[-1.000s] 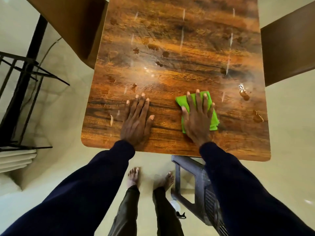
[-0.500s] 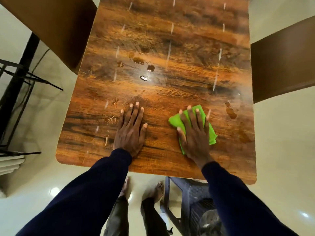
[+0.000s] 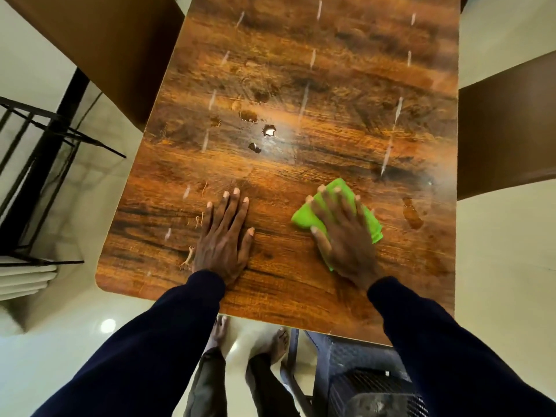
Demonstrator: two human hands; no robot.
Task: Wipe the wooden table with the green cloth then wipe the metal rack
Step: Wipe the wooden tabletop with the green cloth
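Right hand [image 3: 346, 236] is flat on top of the folded green cloth [image 3: 304, 218]. Its fingers are spread and pretty much straight with the thumb out to the side, so it's pressing the cloth onto the wooden table [image 3: 301, 70], not gripping it. The cloth sits on the right half of the table, toward the near edge, with green showing past the fingertips and on both sides of the hand.

Left hand [image 3: 224, 236] is palm-down on bare wood, fingers straight and close together, holding nothing. The 2 hands are apart, with a strip of wood between them.

Water droplets [image 3: 269, 130] cluster around the middle of the table, beyond both hands. A brownish puddle [image 3: 412, 215] lies just right of the cloth, near the right edge. Plenty of wood runs on past the fingertips toward the far edge.

The black metal rack [image 3: 36, 139] stands on the floor off the left side, apart from the table. There's a brown chair [image 3: 105, 49] at the far-left corner and another brown chair [image 3: 505, 130] on the right. A dark plastic chair [image 3: 355, 365] is tucked under the near edge, beside the bare feet [image 3: 218, 329].
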